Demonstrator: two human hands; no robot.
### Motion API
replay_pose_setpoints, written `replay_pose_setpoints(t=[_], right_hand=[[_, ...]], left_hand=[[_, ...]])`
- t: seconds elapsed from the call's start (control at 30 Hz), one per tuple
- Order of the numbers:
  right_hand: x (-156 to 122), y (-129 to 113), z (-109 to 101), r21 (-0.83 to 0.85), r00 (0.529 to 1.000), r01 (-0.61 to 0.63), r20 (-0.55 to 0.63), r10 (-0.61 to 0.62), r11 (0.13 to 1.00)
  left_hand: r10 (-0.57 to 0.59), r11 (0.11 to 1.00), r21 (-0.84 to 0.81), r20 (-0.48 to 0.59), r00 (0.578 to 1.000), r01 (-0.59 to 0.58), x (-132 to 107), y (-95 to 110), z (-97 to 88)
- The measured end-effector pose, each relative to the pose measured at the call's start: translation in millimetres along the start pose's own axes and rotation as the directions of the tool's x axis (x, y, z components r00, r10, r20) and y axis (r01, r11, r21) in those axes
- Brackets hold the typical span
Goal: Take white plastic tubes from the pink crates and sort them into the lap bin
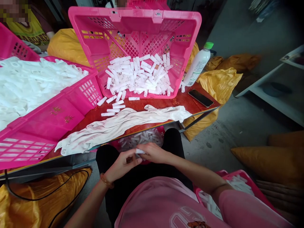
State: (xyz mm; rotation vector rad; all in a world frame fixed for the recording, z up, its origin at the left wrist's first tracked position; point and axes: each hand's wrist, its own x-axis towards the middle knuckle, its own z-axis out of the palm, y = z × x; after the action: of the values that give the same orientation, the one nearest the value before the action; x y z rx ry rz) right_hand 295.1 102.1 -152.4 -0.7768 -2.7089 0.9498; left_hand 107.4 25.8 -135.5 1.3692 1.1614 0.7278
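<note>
Between my hands, above my lap, is a short white tube (140,151). My left hand (123,162) pinches one end of it between thumb and fingers. From the other side, my right hand (153,153) closes round the tube, hiding part of it. Just beyond my knees, a basket of white tubes (144,139) sits below the table edge. On the red table (95,117) a pink basket (140,15) lies tipped on its side, its mouth towards me, with a heap of similar white tubes (140,74). Several loose tubes (116,106) lie in front of it.
A full pink basket (71,109) of white pieces stands at left. A crumpled white cloth (118,124) runs along the table edge. At right are a green-capped bottle (197,66) and a phone (200,98). Yellow sacks (42,196) lie around; a person in yellow (26,30) is at upper left.
</note>
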Motion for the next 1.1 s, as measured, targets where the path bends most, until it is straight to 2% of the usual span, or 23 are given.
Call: replay_pose_setpoints(t=[0.07,0.17,0.23,0.33,0.4,0.43,0.47,0.53,0.6,0.67,0.7,0.73,0.77,0.8,0.87,0.9,0.97,1.03,1.1], right_hand=[[-1.2,9.6,10.7,-0.01,1.0,-0.01,0.028,0.01,1.0],[-2.2,23.5,24.2,-0.118,0.983,-0.181,-0.003,0.182,0.976],[2.4,29.9,21.6,-0.149,0.979,-0.199,0.012,0.203,0.968],[27.8,32.5,-11.0,-0.121,0.994,0.009,0.11,0.004,0.993],[61.1,31.8,-46.6,-0.121,0.989,0.13,0.084,-0.121,0.984],[82.1,31.8,-64.5,-0.185,0.992,0.128,0.02,-0.127,0.974],[104.8,32.6,-80.5,-0.28,0.992,0.071,-0.077,-0.097,0.957],[149.0,37.0,-102.1,-0.478,0.962,-0.146,-0.274,0.011,0.866],[182.0,45.5,-108.5,-0.55,0.934,-0.262,-0.35,0.066,0.793],[198.4,56.8,-104.9,-0.559,0.936,-0.268,-0.344,0.075,0.784],[200.9,62.4,-101.8,-0.563,0.938,-0.267,-0.337,0.078,0.782],[200.7,67.1,-99.2,-0.566,0.94,-0.268,-0.332,0.082,0.779],[198.6,70.5,-97.8,-0.567,0.941,-0.268,-0.327,0.085,0.779],[195.0,72.4,-97.8,-0.569,0.943,-0.266,-0.323,0.087,0.778],[184.7,71.5,-102.6,-0.577,0.94,-0.269,-0.332,0.079,0.771],[177.7,69.3,-106.6,-0.558,0.931,-0.27,-0.36,0.065,0.785],[158.8,63.1,-115.5,-0.415,0.891,-0.27,-0.45,0.062,0.869],[132.3,56.1,-121.8,-0.123,0.844,-0.214,-0.523,0.12,0.969],[100.4,48.7,-122.2,0.216,0.839,-0.098,-0.507,0.197,0.971]], left_hand=[[-0.056,0.998,-0.032,0.01,0.998,0.056,-3.6,-5.2,-10.8],[-0.086,0.996,-0.008,-0.2,0.976,0.086,-11.4,-7.7,-33.3],[0.018,0.988,0.154,-0.316,0.949,0.032,-17.2,-5.2,-50.1],[0.216,0.912,0.406,-0.345,0.913,-0.062,-27.1,8.2,-69.1],[0.3,0.872,0.483,-0.399,0.867,-0.08,-34.2,24.8,-78.2],[0.334,0.856,0.513,-0.44,0.833,-0.073,-37.8,34.8,-84.1],[0.366,0.839,0.542,-0.483,0.796,-0.057,-41.7,45.3,-92.7],[0.428,0.797,0.604,-0.564,0.707,-0.001,-53.1,66.1,-121.9],[0.495,0.735,0.669,-0.644,0.583,0.115,-72.2,84.7,-168.0],[0.537,0.645,0.696,-0.706,0.462,0.315,-96.9,99.4,-224.8],[0.525,0.576,0.674,-0.739,0.422,0.463,-108.4,104.6,-253.6],[0.452,0.494,0.629,-0.776,0.441,0.601,-117.6,107.9,-280.7],[0.398,0.473,0.599,-0.799,0.45,0.646,-123.5,109.3,-304.6],[0.341,0.451,0.585,-0.811,0.476,0.674,-125.6,108.7,-324.2],[0.222,0.439,0.58,-0.81,0.542,0.686,-119.6,103.1,-349.1],[0.172,0.432,0.581,-0.804,0.57,0.69,-113.1,99.3,-355.1],[0.105,0.417,0.581,-0.795,0.598,0.699,-99.5,93.4,-358.2],[0.092,0.415,0.588,-0.787,0.611,0.695,-92.2,93.5,-355.0],[0.122,0.426,0.609,-0.771,0.625,0.669,-95.1,100.5,-347.1]])
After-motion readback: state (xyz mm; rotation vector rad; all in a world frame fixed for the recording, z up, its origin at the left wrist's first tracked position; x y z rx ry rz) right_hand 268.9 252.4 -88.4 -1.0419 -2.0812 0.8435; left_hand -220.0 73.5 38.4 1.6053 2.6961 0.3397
